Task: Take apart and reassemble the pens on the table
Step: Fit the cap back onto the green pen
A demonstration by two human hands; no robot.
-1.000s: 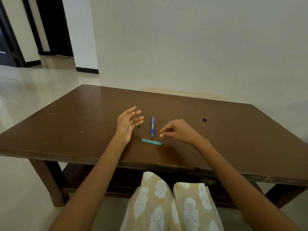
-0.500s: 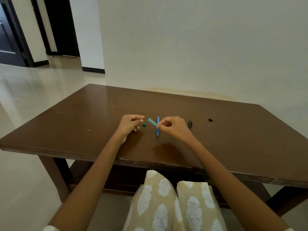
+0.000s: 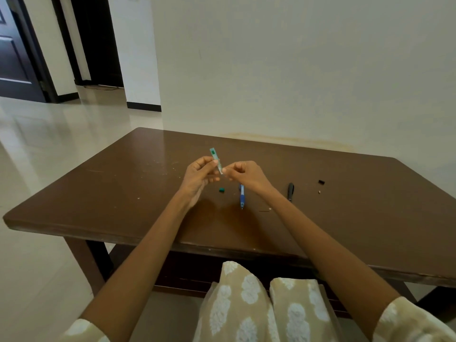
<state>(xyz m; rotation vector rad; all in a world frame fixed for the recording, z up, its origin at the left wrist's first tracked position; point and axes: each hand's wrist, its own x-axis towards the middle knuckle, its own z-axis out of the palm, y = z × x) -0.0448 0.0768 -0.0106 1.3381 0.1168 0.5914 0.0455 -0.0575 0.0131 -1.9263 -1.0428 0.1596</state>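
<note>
Pen barrel [image 3: 215,159], teal and clear, is what we see lifted above the middle of the brown table [image 3: 118,193], its long axis steep, upper end tilted toward the far-left corner. Our left hand [image 3: 201,172] pinches its middle; our right hand [image 3: 243,174] pinches its lower end. Beneath lie a blue pen [image 3: 242,196], nearer the front edge, a black pen [image 3: 290,191] toward the right edge, and a small teal cap [image 3: 221,190].

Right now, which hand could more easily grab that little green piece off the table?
Probably the left hand: the green cap lies just below it, though it holds the teal barrel. The right hand pinches the barrel's lower end.
</note>
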